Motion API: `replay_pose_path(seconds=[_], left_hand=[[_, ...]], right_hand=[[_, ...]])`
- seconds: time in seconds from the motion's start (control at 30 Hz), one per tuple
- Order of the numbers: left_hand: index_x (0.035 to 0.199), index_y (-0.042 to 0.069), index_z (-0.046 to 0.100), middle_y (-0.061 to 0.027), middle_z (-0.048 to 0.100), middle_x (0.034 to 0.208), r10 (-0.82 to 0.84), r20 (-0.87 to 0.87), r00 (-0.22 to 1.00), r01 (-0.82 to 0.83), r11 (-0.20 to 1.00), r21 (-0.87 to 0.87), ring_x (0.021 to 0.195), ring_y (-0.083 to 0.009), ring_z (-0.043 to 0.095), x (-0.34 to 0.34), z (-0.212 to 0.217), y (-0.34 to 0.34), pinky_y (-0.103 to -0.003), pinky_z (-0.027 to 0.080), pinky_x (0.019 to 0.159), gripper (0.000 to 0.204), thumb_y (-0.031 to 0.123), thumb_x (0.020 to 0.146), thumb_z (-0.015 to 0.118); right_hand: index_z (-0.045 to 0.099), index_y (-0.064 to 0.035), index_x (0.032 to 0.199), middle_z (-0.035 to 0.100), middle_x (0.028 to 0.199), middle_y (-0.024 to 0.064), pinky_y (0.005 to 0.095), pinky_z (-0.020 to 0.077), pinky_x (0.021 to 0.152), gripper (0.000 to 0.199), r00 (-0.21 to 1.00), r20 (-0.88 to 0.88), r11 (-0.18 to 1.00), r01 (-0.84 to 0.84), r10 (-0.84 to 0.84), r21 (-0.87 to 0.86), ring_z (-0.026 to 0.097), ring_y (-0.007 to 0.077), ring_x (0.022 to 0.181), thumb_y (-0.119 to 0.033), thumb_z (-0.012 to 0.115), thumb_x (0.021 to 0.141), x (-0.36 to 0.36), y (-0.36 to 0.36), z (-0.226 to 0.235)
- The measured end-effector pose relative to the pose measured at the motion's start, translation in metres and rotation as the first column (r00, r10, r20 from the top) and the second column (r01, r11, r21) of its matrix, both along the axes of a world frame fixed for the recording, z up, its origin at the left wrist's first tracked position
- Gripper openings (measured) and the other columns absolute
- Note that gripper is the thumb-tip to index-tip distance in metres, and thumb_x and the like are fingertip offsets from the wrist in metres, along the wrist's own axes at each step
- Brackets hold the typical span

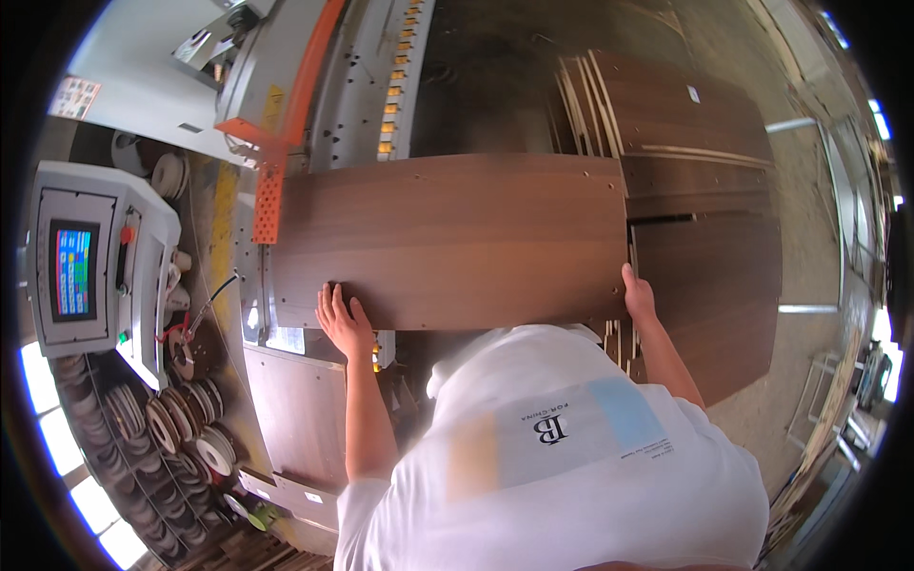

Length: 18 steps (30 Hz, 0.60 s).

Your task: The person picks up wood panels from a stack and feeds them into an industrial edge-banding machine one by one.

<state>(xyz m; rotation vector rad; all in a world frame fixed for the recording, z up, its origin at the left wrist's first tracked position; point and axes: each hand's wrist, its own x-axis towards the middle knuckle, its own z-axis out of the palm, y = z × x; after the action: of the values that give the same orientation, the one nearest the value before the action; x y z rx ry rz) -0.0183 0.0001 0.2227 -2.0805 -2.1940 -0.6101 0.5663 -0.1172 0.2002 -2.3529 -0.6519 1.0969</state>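
A long brown wood-grain board (457,247) lies flat in front of me, with small drilled holes near its edges. Its left end is at the machine's orange perforated guard (268,205). My left hand (345,324) rests on the board's near edge toward the left end, its fingers spread flat on the top face. At the right end, my right hand (639,295) grips the board's edge with the thumb up; its other fingers are hidden. The board's underside cannot be seen.
A machine bed with a row of yellow rollers (390,105) runs away from me. To the left stand a control panel with a screen (74,271) and several edge-band rolls (164,423). Stacked brown boards (709,295) lie on the right; another panel (297,404) is near left.
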Motion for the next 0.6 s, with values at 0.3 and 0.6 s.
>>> replay_pose_path(seconds=[0.3,0.6], left_hand=[[0.137,0.008,0.058,-0.0140,0.050,0.150,0.098,0.034,0.995,-0.100,0.994,0.043,0.141,-0.0362,0.040,-0.025,-0.014,-0.029,-0.051,0.029,0.117,0.041,0.027,0.101,0.053],[0.155,0.003,0.021,-0.0180,0.039,0.143,0.345,0.811,0.472,-0.464,0.879,-0.104,0.124,-0.0290,0.047,-0.023,-0.048,-0.057,-0.040,0.044,0.104,0.086,0.015,0.090,0.076]], right_hand=[[0.070,0.0079,0.109,0.071,0.109,0.0241,0.0428,0.0459,0.095,0.071,0.998,-0.026,0.998,0.058,-0.058,-0.021,0.065,0.0373,0.109,-0.059,0.050,0.099,-0.063,-0.047,0.003],[0.066,0.0086,0.119,0.070,0.113,0.0186,0.0412,0.0463,0.089,0.068,0.986,-0.118,0.991,0.106,-0.115,-0.085,0.063,0.0291,0.101,-0.055,0.053,0.099,-0.077,-0.059,0.005]])
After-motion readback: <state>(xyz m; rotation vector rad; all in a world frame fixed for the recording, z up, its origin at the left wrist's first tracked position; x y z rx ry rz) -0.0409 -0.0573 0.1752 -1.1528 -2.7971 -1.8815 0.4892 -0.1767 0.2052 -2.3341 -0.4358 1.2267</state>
